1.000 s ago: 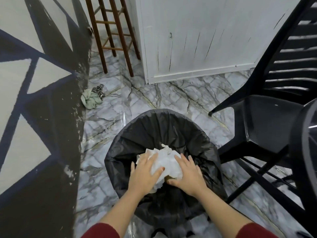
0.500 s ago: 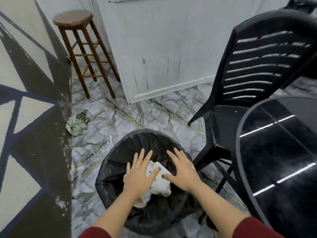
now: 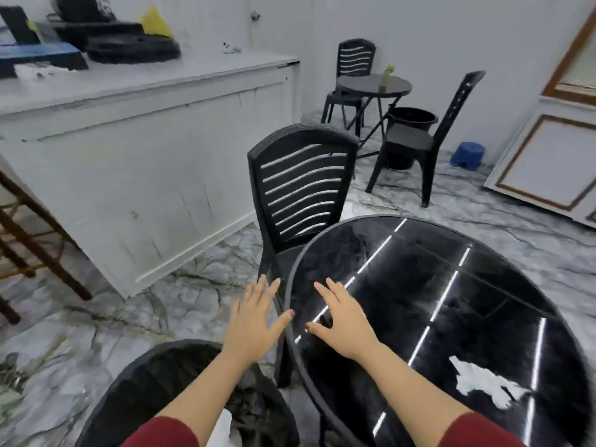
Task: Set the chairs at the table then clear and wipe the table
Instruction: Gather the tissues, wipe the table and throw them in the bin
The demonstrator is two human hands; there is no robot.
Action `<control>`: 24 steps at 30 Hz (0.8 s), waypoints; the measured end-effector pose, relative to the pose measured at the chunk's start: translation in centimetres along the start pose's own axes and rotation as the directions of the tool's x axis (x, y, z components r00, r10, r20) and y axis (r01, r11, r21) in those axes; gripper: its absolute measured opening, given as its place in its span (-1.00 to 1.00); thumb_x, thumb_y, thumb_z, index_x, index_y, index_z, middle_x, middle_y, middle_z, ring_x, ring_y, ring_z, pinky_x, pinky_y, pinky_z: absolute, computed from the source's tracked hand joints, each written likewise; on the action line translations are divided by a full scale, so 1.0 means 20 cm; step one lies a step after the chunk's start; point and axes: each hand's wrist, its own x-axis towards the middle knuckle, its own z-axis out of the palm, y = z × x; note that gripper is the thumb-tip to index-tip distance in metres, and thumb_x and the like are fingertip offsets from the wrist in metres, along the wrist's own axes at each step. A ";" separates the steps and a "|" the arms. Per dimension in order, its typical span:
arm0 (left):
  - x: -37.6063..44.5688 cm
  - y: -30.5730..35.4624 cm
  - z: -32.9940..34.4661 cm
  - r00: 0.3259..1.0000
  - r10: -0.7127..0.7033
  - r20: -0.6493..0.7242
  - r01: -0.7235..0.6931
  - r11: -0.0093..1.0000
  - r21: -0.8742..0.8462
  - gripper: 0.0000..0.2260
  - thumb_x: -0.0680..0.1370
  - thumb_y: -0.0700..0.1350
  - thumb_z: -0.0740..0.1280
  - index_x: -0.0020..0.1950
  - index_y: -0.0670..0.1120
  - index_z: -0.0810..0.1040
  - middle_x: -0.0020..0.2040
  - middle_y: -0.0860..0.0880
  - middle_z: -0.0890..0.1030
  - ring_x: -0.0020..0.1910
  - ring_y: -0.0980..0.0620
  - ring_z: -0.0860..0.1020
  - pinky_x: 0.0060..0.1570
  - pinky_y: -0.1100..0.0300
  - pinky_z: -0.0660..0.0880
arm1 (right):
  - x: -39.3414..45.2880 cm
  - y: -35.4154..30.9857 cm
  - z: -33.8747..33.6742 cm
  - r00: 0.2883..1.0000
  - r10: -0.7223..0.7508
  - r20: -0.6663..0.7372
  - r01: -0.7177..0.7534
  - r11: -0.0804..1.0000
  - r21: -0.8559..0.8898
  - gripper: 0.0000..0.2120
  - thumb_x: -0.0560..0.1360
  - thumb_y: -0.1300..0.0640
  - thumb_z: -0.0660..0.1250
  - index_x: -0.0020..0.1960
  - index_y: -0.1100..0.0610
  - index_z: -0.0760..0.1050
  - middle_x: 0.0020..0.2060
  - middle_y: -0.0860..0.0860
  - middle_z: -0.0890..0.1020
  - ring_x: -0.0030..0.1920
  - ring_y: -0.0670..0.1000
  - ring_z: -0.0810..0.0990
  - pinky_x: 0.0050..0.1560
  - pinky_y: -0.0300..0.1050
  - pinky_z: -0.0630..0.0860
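**A:** So what's the step here? Both hands are empty: the left hand (image 3: 253, 321) is held flat with fingers spread, just off the table's rim at about 9 o'clock, and the right hand (image 3: 342, 321) is spread the same way over the glass, nothing gripped in either. Whether the right palm is actually touching the top can't be told.

**B:** Looks like the wipe is what's left. The chair (image 3: 303, 191) is already tucked in at 11 o'clock of the round table (image 3: 435, 285), and the lined bin (image 3: 161, 382) is down at 7 o'clock with some white stuff in it.

**A:** There's a white crumpled tissue (image 3: 483, 382) lying on the glass at roughly 5 o'clock.

**B:** That should probably be picked up by the right hand, since it's nearer. If it's meant as the wiper, long overlapping strokes from the far edge inward would be best, as smears show badly on dark glass. Crumbs are better swept toward the bin side.
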 end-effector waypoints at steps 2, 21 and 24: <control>0.08 0.13 0.05 0.998 0.060 0.016 -0.060 0.998 0.006 -0.16 0.28 0.56 -0.21 0.49 0.21 -0.01 0.54 0.08 -0.05 0.52 0.01 -0.10 0.46 -0.09 -0.10 | -0.06 0.15 -0.09 0.996 0.072 -0.052 -0.072 0.997 -0.010 -0.26 0.46 -0.18 0.28 0.50 -0.07 -0.02 0.54 -0.02 0.00 0.53 0.03 -0.09 0.51 0.05 0.01; 0.31 0.45 0.59 0.843 0.356 0.404 -0.459 0.867 0.193 -0.04 0.14 0.54 -0.49 0.49 0.22 -0.13 0.51 0.13 -0.24 0.49 0.08 -0.26 0.44 -0.09 -0.23 | -0.73 0.71 -0.24 0.641 0.687 -0.341 -0.693 0.710 0.128 -0.23 0.44 -0.22 0.28 0.50 -0.06 -0.03 0.54 -0.02 -0.12 0.52 0.03 -0.23 0.48 0.07 -0.15; 0.30 0.40 0.65 0.854 0.385 0.351 -0.476 0.849 0.227 -0.20 0.34 0.51 -0.32 0.49 0.17 0.02 0.53 0.08 -0.04 0.49 0.08 -0.17 0.41 -0.09 -0.17 | -0.75 0.73 -0.20 0.609 0.713 -0.347 -0.705 0.687 0.174 -0.21 0.43 -0.21 0.29 0.50 -0.05 -0.03 0.53 0.00 -0.14 0.51 0.04 -0.27 0.49 0.08 -0.17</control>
